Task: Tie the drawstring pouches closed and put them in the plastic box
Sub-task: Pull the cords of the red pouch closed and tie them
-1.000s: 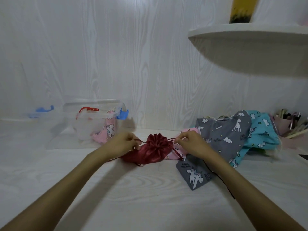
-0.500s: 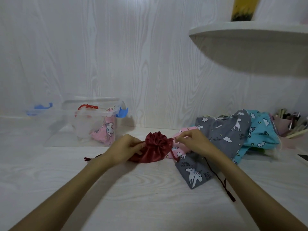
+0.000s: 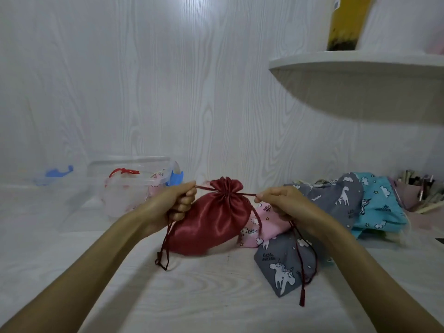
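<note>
A dark red satin pouch [image 3: 211, 219] hangs just above the table between my hands, its mouth gathered shut. My left hand [image 3: 173, 203] grips the left cord and my right hand [image 3: 281, 203] pinches the right cord; both cords run taut from the neck. Loose cord ends dangle below each hand. The clear plastic box [image 3: 129, 188] with blue latches stands at the back left and holds a white pouch with a red cord and a pink one. A pink unicorn pouch [image 3: 266, 224] and a grey unicorn pouch [image 3: 283, 263] lie under my right hand.
More grey [image 3: 336, 198] and turquoise [image 3: 379, 207] unicorn pouches are piled at the right. A pink holder with pens [image 3: 418, 193] stands at the far right. A white shelf [image 3: 360, 75] juts out above the right side. The box lid [image 3: 48, 179] lies at the back left.
The red pouch has been lifted off the table and turned upright. Both hands have pulled the cords outward, so the neck is drawn tight.
</note>
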